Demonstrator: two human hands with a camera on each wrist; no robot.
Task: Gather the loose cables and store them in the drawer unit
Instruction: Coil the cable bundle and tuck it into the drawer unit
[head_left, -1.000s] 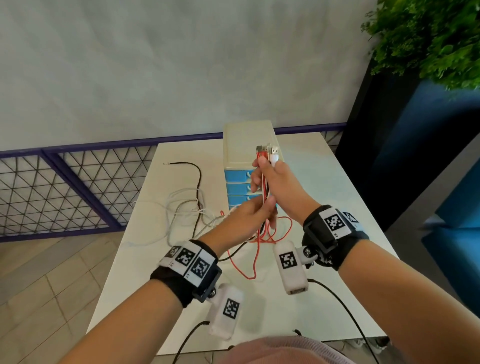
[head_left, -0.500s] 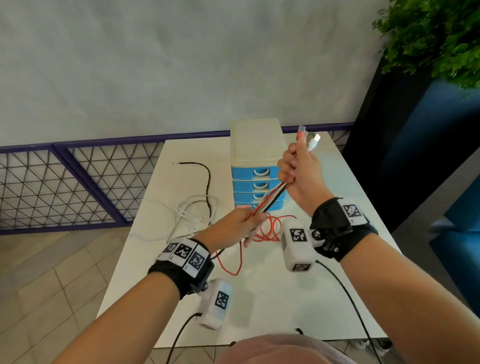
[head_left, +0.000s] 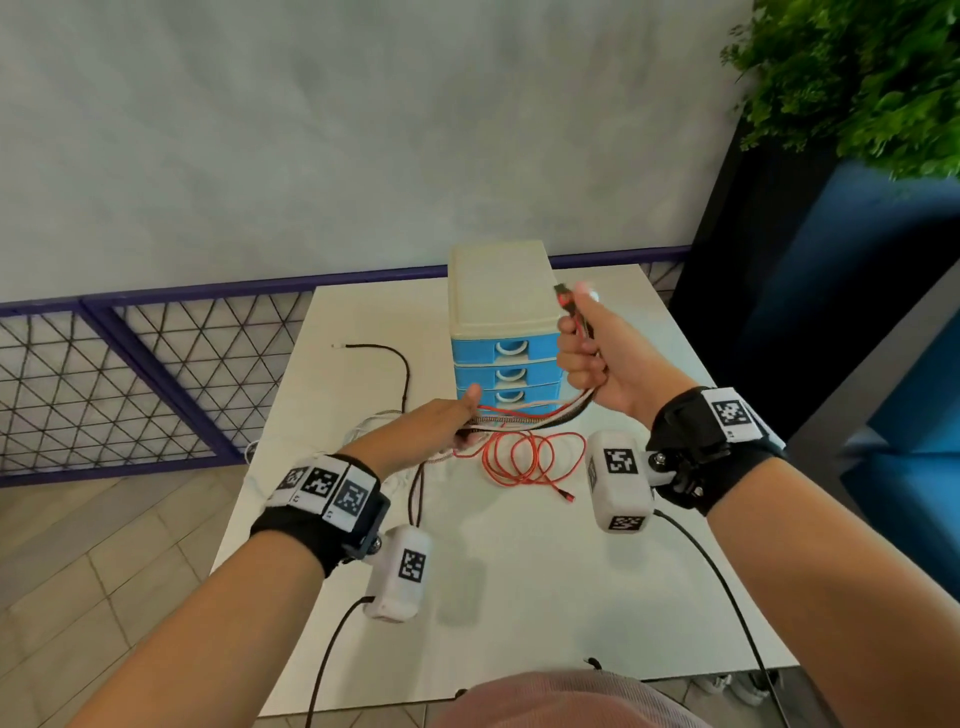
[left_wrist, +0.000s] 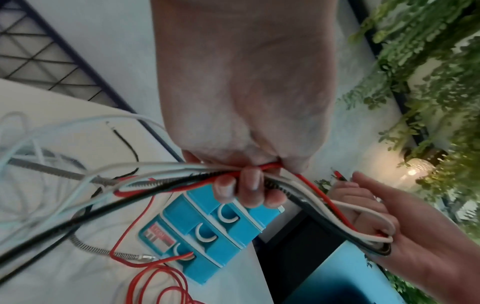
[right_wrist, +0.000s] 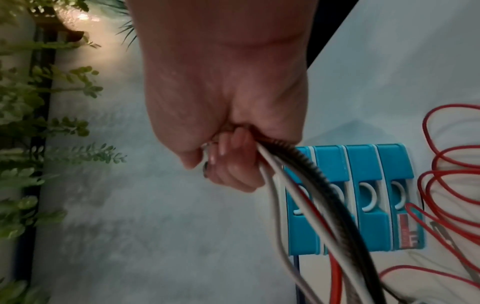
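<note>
- Several cables (head_left: 524, 415) in red, white, black and a braided one run as one bundle between my two hands, above the table (head_left: 519, 571) and just in front of the drawers (head_left: 506, 364).
- My right hand (head_left: 597, 358) has its fingers curled tight round the bundle near its plug ends; the plugs (head_left: 563, 299) stick up above my fist, beside the top right corner of the drawers. The right wrist view shows the same fist, with the cables leaving it downward across the blue drawer fronts.
- My left hand (head_left: 447, 426) grips the bundle lower down and to the left, with its fingers (left_wrist: 249, 185) wrapped round the strands and the thumb pointing up toward the drawers.
- Between the hands the bundle sags a little and crosses the lowest drawer fronts.
- Past my left hand the cables trail down onto the table: a red cable (head_left: 524, 457) lies in loose loops in front of the drawers, its plug resting on the table near my right wrist camera (head_left: 618, 480).
- White cable (head_left: 374, 421) lies in a tangle to the left of the drawers, partly hidden behind my left arm.
- One black cable (head_left: 400, 364) curves across the table left of the drawers, its far end lying free.
- All four drawers are closed; the unit stands at the back of the table.
- Beyond the table are a purple mesh railing (head_left: 130, 374) on the left and a plant (head_left: 857, 78) at upper right.
</note>
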